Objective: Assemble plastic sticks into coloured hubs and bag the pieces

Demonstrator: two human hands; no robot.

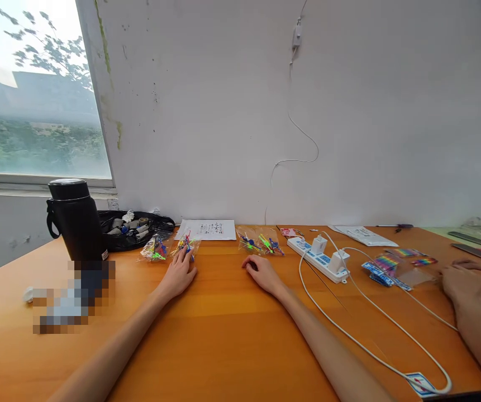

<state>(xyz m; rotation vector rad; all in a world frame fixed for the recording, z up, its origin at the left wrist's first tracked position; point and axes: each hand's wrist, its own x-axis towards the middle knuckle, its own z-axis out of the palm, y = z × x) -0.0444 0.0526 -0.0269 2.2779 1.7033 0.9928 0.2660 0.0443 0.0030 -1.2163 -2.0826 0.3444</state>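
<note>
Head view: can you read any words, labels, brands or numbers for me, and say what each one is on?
Nothing can be quoted as it reads.
White sheet by the wall: dark printed lines, too small to read.
Second sheet behind the power strip: faint print, unreadable.
Blue and white card at the table edge: markings blurred.
Black flask: no readable label.
Small clear packets near the left hand: no text visible.

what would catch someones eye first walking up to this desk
Probably the two bare arms stretched across the orange table, the left hand touching a clear packet of bright coloured pieces and the right hand resting just short of a similar packet. Next, the tall black flask at far left by the window, and the white power strip right of centre with its cable looping to the table's near edge.
</note>
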